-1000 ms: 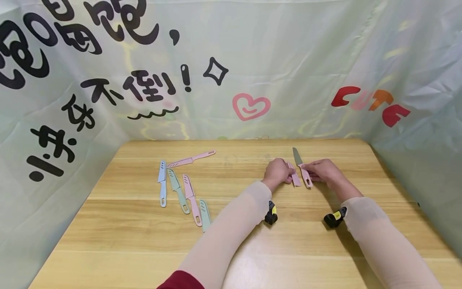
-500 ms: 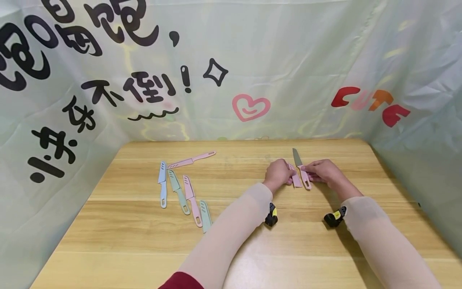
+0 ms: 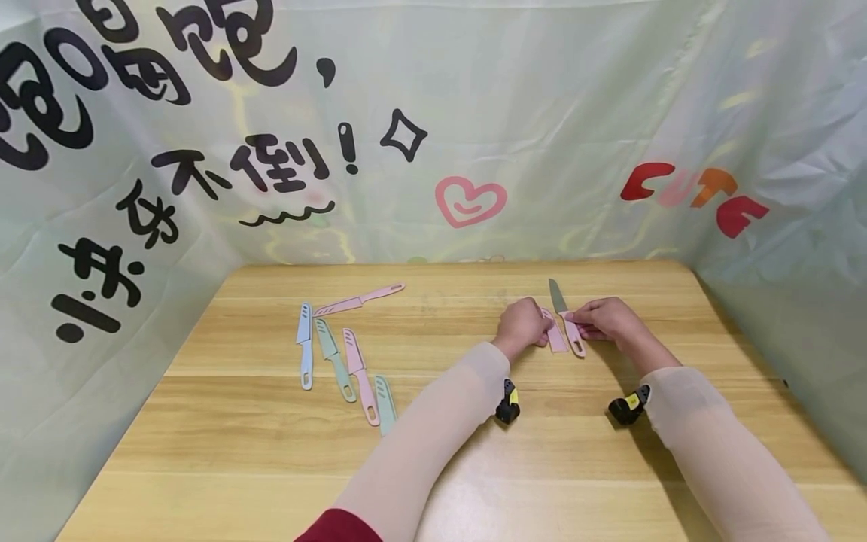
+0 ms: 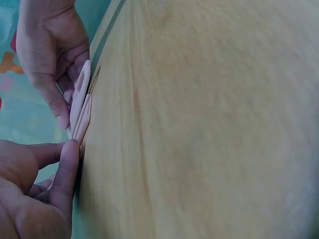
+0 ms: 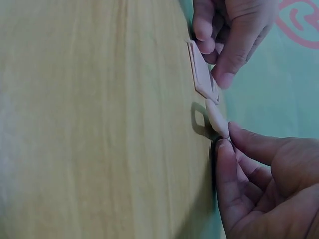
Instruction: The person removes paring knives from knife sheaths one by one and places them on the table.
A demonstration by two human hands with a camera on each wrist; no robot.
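My left hand (image 3: 523, 325) pinches a pink knife sheath (image 3: 557, 340) between thumb and fingers, near the right back of the table. Just to its right, my right hand (image 3: 606, 319) grips a small knife by its pink handle (image 3: 576, 340). The bare grey blade (image 3: 557, 296) points toward the back of the table. Sheath and knife lie side by side, with a narrow gap in the head view. In the right wrist view the sheath's wide end (image 5: 198, 69) and the tilted handle (image 5: 216, 117) show close over the wood, the blade mostly hidden by the fingers.
On the left of the wooden table (image 3: 223, 429) lie sheathed knives: one blue (image 3: 304, 331), one green (image 3: 330, 348), and two pink, one upright in view (image 3: 357, 361) and one slanting behind (image 3: 352, 302). Another green sheath (image 3: 384, 403) is partly covered by the left sleeve. A printed cloth (image 3: 555, 150) encloses the back.
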